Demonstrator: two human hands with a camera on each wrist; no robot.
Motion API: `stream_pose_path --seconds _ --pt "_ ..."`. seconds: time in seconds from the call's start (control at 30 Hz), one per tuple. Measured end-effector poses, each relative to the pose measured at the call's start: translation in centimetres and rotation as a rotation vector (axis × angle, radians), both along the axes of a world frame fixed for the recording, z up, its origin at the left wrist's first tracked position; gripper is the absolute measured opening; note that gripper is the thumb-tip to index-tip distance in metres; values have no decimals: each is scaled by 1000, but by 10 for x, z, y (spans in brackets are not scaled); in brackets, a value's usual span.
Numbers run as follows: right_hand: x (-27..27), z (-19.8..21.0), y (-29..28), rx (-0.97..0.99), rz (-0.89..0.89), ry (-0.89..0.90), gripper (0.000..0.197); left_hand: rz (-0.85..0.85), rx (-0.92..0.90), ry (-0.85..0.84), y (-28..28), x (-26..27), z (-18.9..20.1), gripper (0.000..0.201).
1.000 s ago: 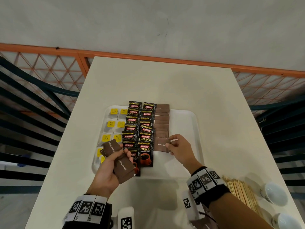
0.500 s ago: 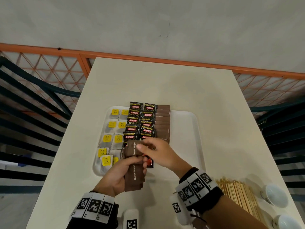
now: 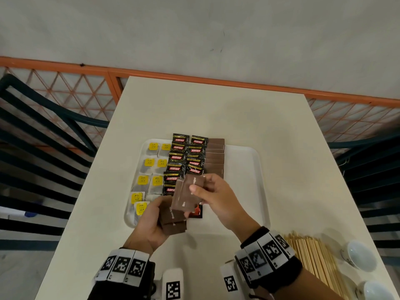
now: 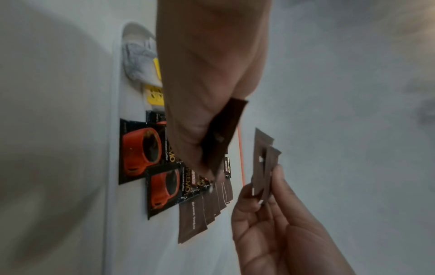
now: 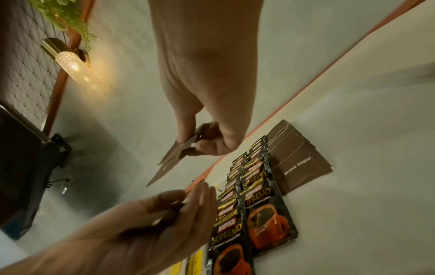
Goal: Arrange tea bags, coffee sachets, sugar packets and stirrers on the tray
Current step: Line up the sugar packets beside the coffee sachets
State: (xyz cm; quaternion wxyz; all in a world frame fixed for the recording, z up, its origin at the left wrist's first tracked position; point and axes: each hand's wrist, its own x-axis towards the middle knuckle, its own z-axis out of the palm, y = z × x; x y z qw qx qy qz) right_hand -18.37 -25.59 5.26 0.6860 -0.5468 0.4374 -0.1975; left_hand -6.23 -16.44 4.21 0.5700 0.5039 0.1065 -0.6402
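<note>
1. Holding brown sugar packets over the near part of a white tray, both hands sit close together, just above the tray's near edge.
2. Left hand: fingers and thumb curl around a small stack of sugar packets, long sides pointing away from the body, across the tray's near rim.
3. Right hand: thumb and fingertips pinch what look like two sugar packets, lifted just clear of the stack, long axis also running away from the body.
4. On the tray, a laid row of sugar packets runs from the far edge toward the near edge, right of two columns of black coffee sachets.
5. Key relation: the row's open near end lies just beyond and slightly right of the right hand's fingertips, so that hand is the nearer one. The pinched packets probably need a quarter turn to match the row.
6. Tea bags with yellow tags fill the tray's left side.
7. Wooden stirrers lie on the table, off the tray's near right corner, not yet placed.
8. Two small white cups stand right of the stirrers.
</note>
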Motion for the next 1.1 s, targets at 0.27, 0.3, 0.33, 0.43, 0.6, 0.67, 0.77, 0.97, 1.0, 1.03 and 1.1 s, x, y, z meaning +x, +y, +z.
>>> stream_pose_path --seconds 0.27,0.3,0.33,0.43,0.6,0.67,0.77,0.97,1.0,1.03,1.1 --pt "-2 -13 16 -309 100 309 22 -136 -220 59 3 -1 10 37" --pt "-4 -12 14 -321 100 309 20 -160 -229 45 3 -2 9 35" --pt "-5 -10 12 -282 102 263 16 -167 -221 24 4 -4 9 33" --pt "-11 -2 7 -123 114 145 10 -107 -163 -31 3 -6 7 19" --pt "-24 -1 3 -151 235 125 13 -261 -153 -222 4 -3 5 21" --pt "-26 0 5 -223 279 153 11 -372 -144 -303 5 -4 6 20" --pt "-26 -3 7 -170 188 92 11 -459 -133 -371 6 -6 7 19" --pt "-27 -8 9 -117 -12 130 16 -413 -127 -341 6 -7 4 18" --pt "-28 -9 9 -96 6 145 16 -405 -128 -332 6 -7 4 18" --pt "-29 -9 10 -67 52 161 13 -403 -130 -322 7 -6 3 17" --pt "-34 -11 11 -5 167 174 6 -409 -137 -299 11 -5 0 17"
